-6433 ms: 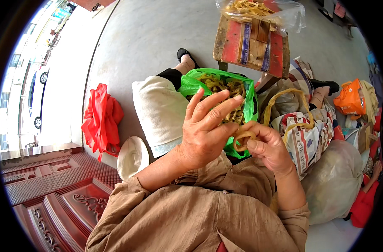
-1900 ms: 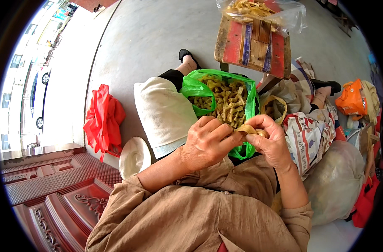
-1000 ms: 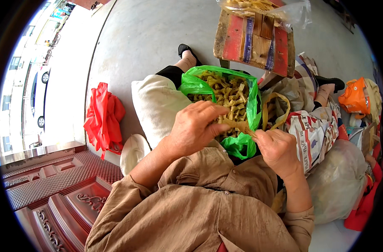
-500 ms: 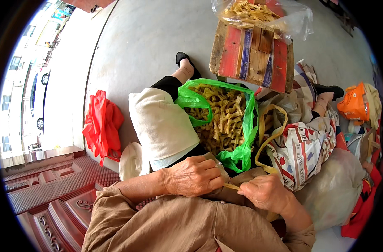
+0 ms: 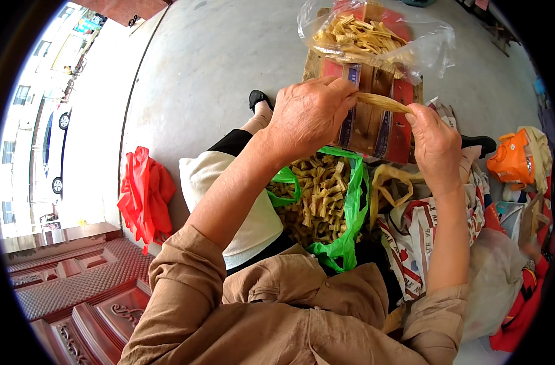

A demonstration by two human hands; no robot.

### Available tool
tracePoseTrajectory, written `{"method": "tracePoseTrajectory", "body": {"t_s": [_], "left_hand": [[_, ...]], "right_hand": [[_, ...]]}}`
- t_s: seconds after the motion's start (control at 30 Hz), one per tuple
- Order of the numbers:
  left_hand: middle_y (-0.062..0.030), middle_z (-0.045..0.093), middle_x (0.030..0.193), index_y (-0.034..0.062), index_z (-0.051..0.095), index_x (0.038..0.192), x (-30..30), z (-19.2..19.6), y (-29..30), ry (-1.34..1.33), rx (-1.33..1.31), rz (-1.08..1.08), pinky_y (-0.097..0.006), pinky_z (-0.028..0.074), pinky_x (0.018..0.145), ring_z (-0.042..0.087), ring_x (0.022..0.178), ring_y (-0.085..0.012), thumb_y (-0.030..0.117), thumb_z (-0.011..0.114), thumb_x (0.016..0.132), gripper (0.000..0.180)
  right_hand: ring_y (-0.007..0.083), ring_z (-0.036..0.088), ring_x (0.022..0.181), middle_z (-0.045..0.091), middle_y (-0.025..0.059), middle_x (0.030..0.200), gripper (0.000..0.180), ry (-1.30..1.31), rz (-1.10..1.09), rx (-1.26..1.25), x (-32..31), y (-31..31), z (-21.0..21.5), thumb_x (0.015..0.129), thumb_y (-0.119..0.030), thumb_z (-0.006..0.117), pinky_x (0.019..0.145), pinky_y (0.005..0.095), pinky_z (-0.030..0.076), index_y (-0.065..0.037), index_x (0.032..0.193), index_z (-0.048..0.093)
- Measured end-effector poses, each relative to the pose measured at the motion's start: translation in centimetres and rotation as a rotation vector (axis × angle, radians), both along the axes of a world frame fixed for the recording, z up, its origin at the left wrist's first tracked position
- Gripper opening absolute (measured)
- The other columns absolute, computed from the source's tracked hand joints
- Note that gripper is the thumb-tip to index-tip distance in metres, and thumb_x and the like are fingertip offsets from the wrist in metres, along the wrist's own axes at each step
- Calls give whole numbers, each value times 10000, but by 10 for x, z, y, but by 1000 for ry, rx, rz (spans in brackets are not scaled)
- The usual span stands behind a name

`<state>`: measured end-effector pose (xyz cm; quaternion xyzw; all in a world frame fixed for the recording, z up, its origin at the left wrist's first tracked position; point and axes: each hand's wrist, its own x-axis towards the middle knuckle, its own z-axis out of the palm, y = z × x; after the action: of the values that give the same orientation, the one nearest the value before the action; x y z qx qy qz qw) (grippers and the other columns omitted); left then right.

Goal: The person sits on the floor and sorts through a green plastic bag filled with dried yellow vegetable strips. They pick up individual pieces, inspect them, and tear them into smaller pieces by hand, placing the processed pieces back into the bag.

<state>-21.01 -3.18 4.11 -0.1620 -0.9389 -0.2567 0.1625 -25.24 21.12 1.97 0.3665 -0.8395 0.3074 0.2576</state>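
Observation:
A yellow, fibrous dried strip [image 5: 384, 102] is stretched between my hands above the near part of the wooden block. My left hand [image 5: 311, 115] pinches its left end, and my right hand [image 5: 434, 139] pinches the right end between thumb and fingers. Below my hands, a green plastic bag [image 5: 352, 228] lies open between my legs, filled with short, knotted-looking yellow-brown pieces [image 5: 317, 194]. Beyond them stands the red-painted wooden block [image 5: 405, 140] with dark bands across it. On its far part, a clear plastic bag [image 5: 432, 45] holds loose yellow strips [image 5: 359, 35].
A red plastic bag [image 5: 145, 198] lies on the floor at left, near a carved dark-red panel [image 5: 95, 304]. A white cloth [image 5: 253, 225] covers my left thigh. To the right are a printed bag [image 5: 405, 249], a translucent bag [image 5: 493, 274] and an orange bag [image 5: 510, 159].
Both hands have risen from my lap and moved forward over the wooden block. The yellow strip, earlier held low near my waist, now spans the gap between them.

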Motion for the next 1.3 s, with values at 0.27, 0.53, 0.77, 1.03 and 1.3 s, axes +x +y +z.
{"method": "tracePoseTrajectory", "body": {"t_s": [0.27, 0.53, 0.77, 1.03, 1.3], "left_hand": [[-104, 681, 864, 60, 681, 1008, 49, -16, -11, -40, 30, 9, -416, 531, 675, 672, 809, -317, 192, 683, 904, 168], [-45, 707, 1007, -21, 669, 1187, 128, 0, 1, -675, 924, 2, -279, 523, 784, 639, 899, -113, 403, 517, 1062, 468], [21, 535, 653, 40, 612, 909, 215, -4, 32, -1304, 1349, -274, -233, 416, 509, 499, 545, -56, 326, 512, 1076, 346], [-137, 681, 1103, -1, 681, 938, 224, 37, 18, -944, 1588, -640, -336, 485, 891, 626, 1032, -195, 116, 749, 917, 137], [-114, 606, 1309, 91, 695, 885, 226, 22, 32, -61, 141, -410, -554, 405, 1081, 562, 1242, -299, 147, 749, 737, 167]], "right_hand": [[333, 632, 628, 627, 134, 731, 165, -210, -113, 36, 39, 35, -36, 884, -24, 686, 548, 403, 483, -45, 1047, 661], [185, 560, 654, 511, 15, 779, 414, 124, 267, 279, 105, 6, 10, 749, -73, 700, 543, 324, 481, -120, 1160, 697], [212, 576, 705, 560, 54, 866, 376, 131, 409, 207, 148, 21, 10, 810, -111, 681, 592, 342, 500, -45, 1178, 645], [276, 635, 682, 634, 113, 794, 374, -611, 490, -96, 180, 15, -1, 827, 41, 662, 604, 358, 511, -38, 1193, 649], [45, 531, 574, 658, 37, 755, 337, -1850, 752, -438, 212, 20, 9, 1073, -297, 517, 519, 205, 421, -16, 1242, 592]]}}
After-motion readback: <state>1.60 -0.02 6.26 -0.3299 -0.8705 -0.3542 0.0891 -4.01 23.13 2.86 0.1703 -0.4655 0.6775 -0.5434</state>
